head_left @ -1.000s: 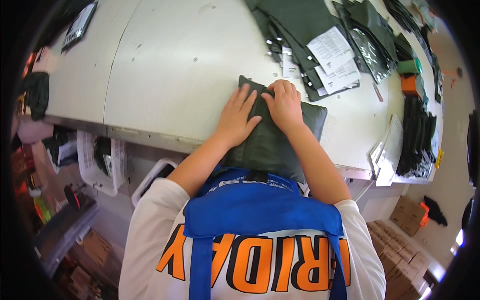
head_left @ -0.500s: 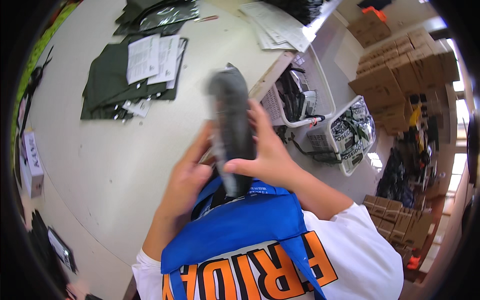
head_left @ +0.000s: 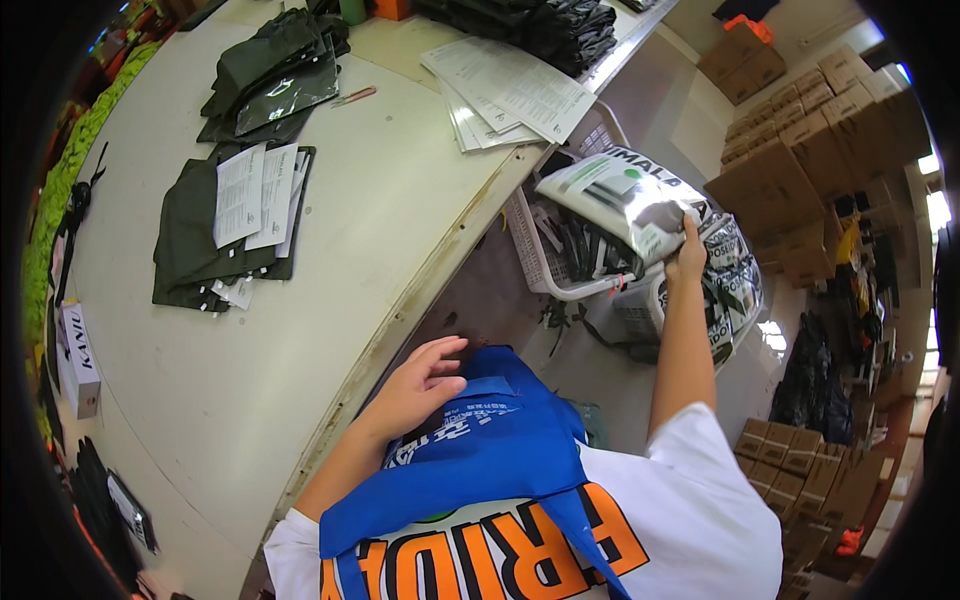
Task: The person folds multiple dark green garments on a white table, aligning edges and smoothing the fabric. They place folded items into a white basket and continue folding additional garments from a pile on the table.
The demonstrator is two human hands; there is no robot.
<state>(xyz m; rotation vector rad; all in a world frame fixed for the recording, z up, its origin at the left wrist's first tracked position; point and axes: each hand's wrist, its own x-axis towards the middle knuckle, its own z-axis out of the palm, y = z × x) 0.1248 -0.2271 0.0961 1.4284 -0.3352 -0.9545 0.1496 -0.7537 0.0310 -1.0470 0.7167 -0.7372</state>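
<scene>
"Where is the glossy printed package [head_left: 615, 195]?"

"Beyond the corner of a pale worktable [head_left: 310, 350], above a white basket [head_left: 528, 230] and near a second basket [head_left: 640, 308]. Whether it touches either, I cannot tell."

"And the grip?"

"The right hand [head_left: 686, 258], at the end of an outstretched arm, clasps the package by its near right end; the underside of the hold is hidden."

"The other?"

"The left hand [head_left: 412, 390] holds nothing, fingers loosely bent before a blue apron [head_left: 450, 470], near the table's edge."

"What lies on the tabletop?"

"Dark green folded fabric [head_left: 185, 225] topped with printed sheets [head_left: 240, 195], and more loose papers [head_left: 515, 90] at the corner."
</scene>
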